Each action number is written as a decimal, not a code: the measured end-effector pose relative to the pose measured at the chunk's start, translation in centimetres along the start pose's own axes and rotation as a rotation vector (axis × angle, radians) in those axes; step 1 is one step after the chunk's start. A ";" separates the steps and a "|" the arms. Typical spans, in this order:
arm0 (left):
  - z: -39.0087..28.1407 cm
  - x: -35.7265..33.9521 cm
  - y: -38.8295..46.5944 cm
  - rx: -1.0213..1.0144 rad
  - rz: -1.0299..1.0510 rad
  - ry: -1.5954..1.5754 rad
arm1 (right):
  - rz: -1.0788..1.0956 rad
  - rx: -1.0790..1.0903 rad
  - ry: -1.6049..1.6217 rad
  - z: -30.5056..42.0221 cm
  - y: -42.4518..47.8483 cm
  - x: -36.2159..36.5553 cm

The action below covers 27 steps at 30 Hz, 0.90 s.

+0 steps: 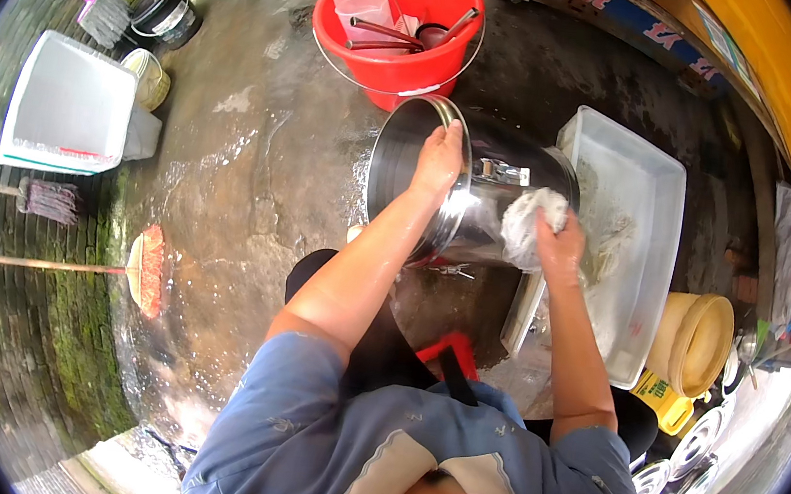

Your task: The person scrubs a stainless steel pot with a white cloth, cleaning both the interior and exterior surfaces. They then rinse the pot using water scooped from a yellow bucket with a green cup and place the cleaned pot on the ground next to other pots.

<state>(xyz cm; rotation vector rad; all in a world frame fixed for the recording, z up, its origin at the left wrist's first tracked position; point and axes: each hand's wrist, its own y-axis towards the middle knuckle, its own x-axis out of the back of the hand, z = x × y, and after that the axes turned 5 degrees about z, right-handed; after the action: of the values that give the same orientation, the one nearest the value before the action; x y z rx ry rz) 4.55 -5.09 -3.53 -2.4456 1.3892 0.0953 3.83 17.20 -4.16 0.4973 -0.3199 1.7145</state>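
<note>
Before me a large shiny metal pot [479, 220] lies tipped on its side, its round rim facing left. My left hand [441, 157] grips the upper part of that rim. In my right hand [558, 247] is a bunched white cloth [531, 226], pressed against or very close to the pot's outer wall. A metal handle fitting [500, 172] sits on the wall above the cloth. To the right of the pot stands a translucent plastic tub [637, 274] with a cloudy, wet inside.
A red bucket [387, 67] with pitchers and long-handled utensils stands beyond the pot. At left are a white bin [71, 107], a black bucket [166, 12] and a broom [148, 270]. A beige bucket [692, 343] and a yellow container [667, 402] stand at right. The concrete floor [226, 191] is wet.
</note>
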 end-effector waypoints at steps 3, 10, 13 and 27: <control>-0.6 -0.4 -1.0 -0.005 0.012 0.071 | -0.009 0.148 0.048 4.8 0.5 2.0; 2.6 -1.4 0.2 -0.126 0.010 0.209 | 0.453 0.514 -0.708 10.8 4.4 -2.2; 2.3 -1.0 0.4 -0.131 0.058 0.296 | 0.430 0.539 -0.712 9.9 4.5 -3.1; -1.9 -0.6 -1.4 -0.549 0.151 0.917 | -0.272 -0.006 0.260 -8.1 1.0 3.8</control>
<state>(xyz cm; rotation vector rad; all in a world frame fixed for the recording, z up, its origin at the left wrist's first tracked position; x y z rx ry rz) 5.27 -4.54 -1.23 -2.9774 2.1296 -0.8129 1.03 24.08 -9.20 0.2932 -0.0652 1.4903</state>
